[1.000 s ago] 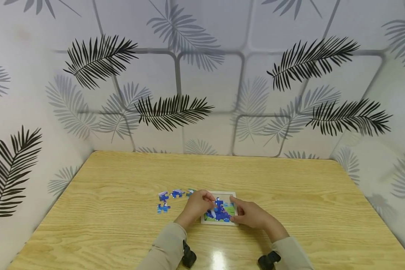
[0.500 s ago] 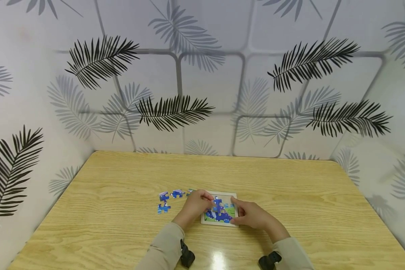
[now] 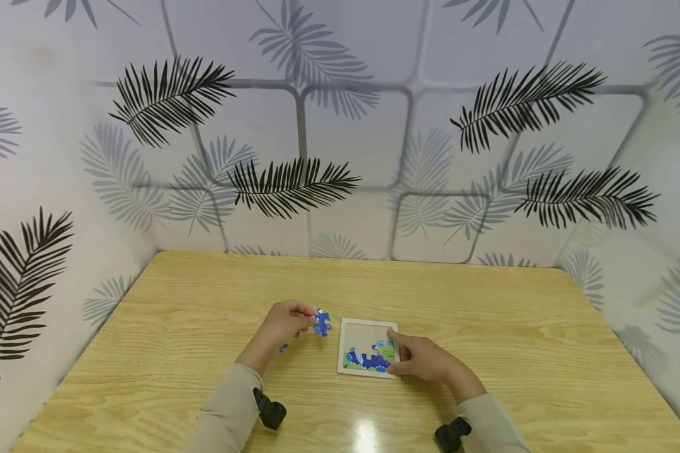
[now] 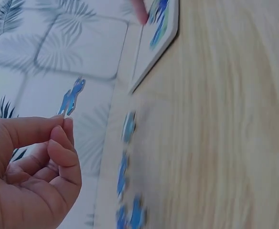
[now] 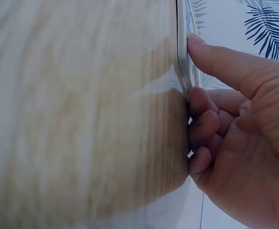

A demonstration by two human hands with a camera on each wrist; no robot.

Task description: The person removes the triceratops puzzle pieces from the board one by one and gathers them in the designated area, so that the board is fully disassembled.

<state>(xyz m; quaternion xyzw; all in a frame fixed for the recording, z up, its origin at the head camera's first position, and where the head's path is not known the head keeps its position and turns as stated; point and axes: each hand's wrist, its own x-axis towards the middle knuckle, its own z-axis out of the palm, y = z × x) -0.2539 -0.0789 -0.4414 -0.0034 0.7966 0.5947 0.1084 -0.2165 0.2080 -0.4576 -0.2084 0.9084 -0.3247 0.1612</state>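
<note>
Between thumb and fingertips, my left hand (image 3: 280,327) pinches a blue jigsaw puzzle piece (image 3: 322,322), raised off the table to the left of the puzzle tray. The left wrist view shows this piece (image 4: 72,97) edge-on above the fingertips. My right hand (image 3: 427,360) grips the right side of the white-rimmed puzzle tray (image 3: 340,346), thumb near the lower corner; in the right wrist view the thumb lies over the tray's edge (image 5: 183,62). Joined blue and green pieces (image 3: 368,360) fill the tray's lower part, while its upper part shows bare backing.
Several loose puzzle pieces (image 4: 123,174) lie on the wooden table (image 3: 204,314) left of the tray, mostly hidden by the left hand in the head view. A leaf-patterned wall (image 3: 351,207) rises behind the table's far edge.
My left hand has lifted the blue puzzle piece out of the tray and moved left with it, now covering most loose pieces. The right hand has stayed on the tray.
</note>
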